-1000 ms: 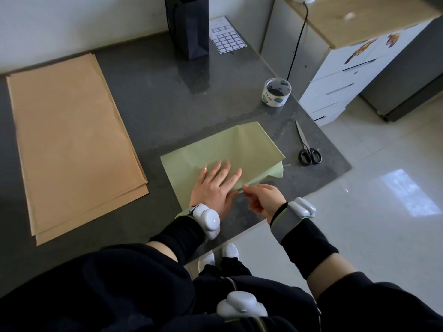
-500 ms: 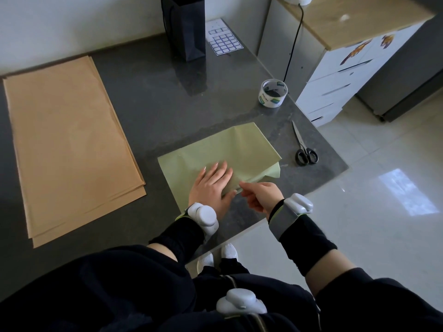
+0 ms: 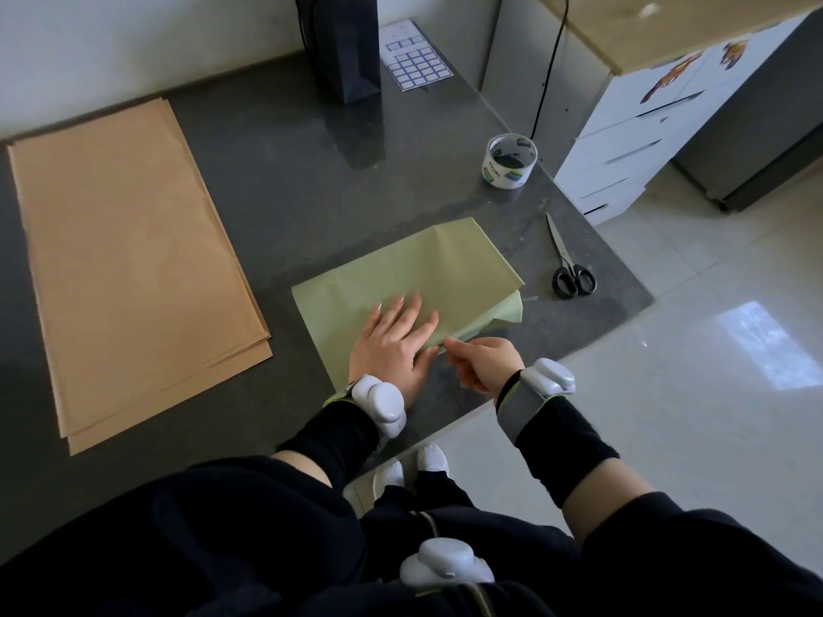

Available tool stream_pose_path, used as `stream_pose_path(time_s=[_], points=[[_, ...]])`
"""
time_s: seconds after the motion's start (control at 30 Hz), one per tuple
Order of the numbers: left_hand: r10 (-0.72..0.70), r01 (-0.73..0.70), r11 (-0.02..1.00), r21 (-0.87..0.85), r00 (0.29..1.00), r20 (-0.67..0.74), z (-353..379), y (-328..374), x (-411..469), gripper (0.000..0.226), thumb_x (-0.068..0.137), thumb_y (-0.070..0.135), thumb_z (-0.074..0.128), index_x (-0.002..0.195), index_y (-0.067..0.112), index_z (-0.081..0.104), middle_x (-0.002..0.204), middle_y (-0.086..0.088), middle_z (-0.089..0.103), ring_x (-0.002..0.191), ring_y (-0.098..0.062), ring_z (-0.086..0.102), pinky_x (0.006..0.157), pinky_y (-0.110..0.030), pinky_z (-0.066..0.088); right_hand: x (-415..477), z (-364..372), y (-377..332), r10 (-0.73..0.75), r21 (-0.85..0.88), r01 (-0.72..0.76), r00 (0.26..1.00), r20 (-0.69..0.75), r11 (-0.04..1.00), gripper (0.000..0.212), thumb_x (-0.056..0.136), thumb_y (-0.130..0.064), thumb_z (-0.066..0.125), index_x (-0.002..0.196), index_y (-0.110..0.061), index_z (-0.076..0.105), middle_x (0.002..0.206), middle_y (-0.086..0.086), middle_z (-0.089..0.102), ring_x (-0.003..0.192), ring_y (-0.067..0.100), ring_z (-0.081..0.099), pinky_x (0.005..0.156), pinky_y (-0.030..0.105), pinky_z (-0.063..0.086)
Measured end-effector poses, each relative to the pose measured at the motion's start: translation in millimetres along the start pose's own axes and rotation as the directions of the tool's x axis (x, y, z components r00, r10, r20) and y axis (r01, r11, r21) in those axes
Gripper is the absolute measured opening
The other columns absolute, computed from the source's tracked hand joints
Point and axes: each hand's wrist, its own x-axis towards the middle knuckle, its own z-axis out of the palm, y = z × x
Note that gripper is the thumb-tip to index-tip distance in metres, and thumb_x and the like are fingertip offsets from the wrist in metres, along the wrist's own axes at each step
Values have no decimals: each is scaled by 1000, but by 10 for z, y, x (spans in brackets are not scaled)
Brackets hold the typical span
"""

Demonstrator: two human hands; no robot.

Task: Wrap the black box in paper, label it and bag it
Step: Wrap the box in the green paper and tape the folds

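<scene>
At the front of the table (image 3: pixel 285 171), the wrapping step is judged to be in hand: the green paper (image 3: pixel 414 278) is pressed flat by the left hand (image 3: pixel 396 345), its fingers straight and spread, while the sheet's near edge is pinched by the curled right hand (image 3: pixel 485 362). The black box itself cannot be seen; it is taken to lie under the folded paper, which is humped toward its right end. Next, the pinched flap would need to be drawn taut and creased over, then taped, for which one hand must be freed. The paper is thin, matt and readily creased, and a lower layer shows at the right. The tape (image 3: pixel 509 161), a squat ring, stands beyond it; the scissors (image 3: pixel 568 264), steel with black handles, lie just to its right. Brown sheets (image 3: pixel 124 269) are stacked flat to the left. The glossy black bag (image 3: pixel 340 42) stands at the back, beside the label sheet (image 3: pixel 416 60), both untouched.
</scene>
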Motion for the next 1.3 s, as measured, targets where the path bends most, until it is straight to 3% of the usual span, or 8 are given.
stream_pose_path(time_s=[0.1, 0.23, 0.4, 0.6, 0.97, 1.1, 1.2, 1.3], points=[[40, -37, 998, 52, 997, -65, 24, -3, -17, 42, 88, 36, 43, 120, 20, 65, 131, -12, 58, 117, -32, 57, 100, -45, 42, 25, 0, 54, -28, -8, 28, 1000, 10, 1000, 36, 88, -29, 65, 58, -10, 55, 33, -7, 47, 26, 5, 40, 31, 12, 27], [90, -79, 988, 135, 992, -85, 27, -3, -32, 50, 90, 36, 41, 138, 26, 39, 134, -13, 55, 121, -32, 54, 101, -48, 41, 74, -18, 157, -93, -46, 94, 995, 18, 995, 39, 87, -37, 62, 58, -12, 56, 37, -6, 51, 30, 5, 42, 35, 13, 32], [150, -126, 969, 212, 983, -102, 57, -30, -24, 41, 90, 34, 43, 127, 27, 60, 133, -16, 56, 119, -34, 56, 99, -49, 43, 146, -52, 228, -158, -203, 157, 987, 10, 967, 43, 85, -47, 60, 59, -12, 56, 44, -2, 55, 30, 8, 45, 36, 15, 35], [162, -137, 963, 234, 983, -89, 79, -44, -36, 41, 89, 35, 45, 127, 27, 59, 134, -14, 54, 121, -34, 54, 103, -47, 40, 198, -189, 238, -221, -431, 197, 975, -5, 881, 44, 83, -52, 60, 66, -11, 55, 51, -3, 60, 36, 11, 47, 43, 20, 41], [141, -122, 974, 192, 986, -89, 63, -36, -40, 45, 89, 35, 45, 132, 26, 54, 136, -14, 53, 123, -33, 53, 106, -46, 34, 225, -215, 192, -264, -575, 212, 965, -7, 790, 43, 79, -60, 59, 63, -21, 52, 54, -4, 62, 45, 11, 54, 50, 24, 46], [59, -56, 997, 55, 997, -48, 7, -15, -22, 59, 86, 41, 41, 139, 17, 34, 134, -12, 55, 125, -31, 51, 107, -45, 34, 186, -291, 217, -259, -547, 219, 966, 3, 808, 29, 82, -44, 65, 71, -18, 58, 55, -4, 62, 41, 10, 52, 41, 18, 39], [-19, 16, 998, -56, 999, -41, -56, 11, 2, 66, 80, 51, 44, 135, 15, 44, 132, -10, 57, 123, -29, 52, 105, -48, 36, 134, -386, 231, -284, -459, 215, 955, -86, 862, 21, 83, -31, 67, 69, -18, 59, 46, -8, 57, 33, 5, 47, 39, 14, 39], [-41, 31, 995, -96, 993, -108, -131, 50, 125, 58, 76, 53, 50, 119, 16, 61, 127, -7, 59, 115, -27, 56, 101, -49, 37, 79, -515, 178, -287, -322, 218, 940, -185, 921, 22, 82, -25, 67, 62, -19, 58, 39, -10, 55, 33, 6, 46, 44, 16, 42]])
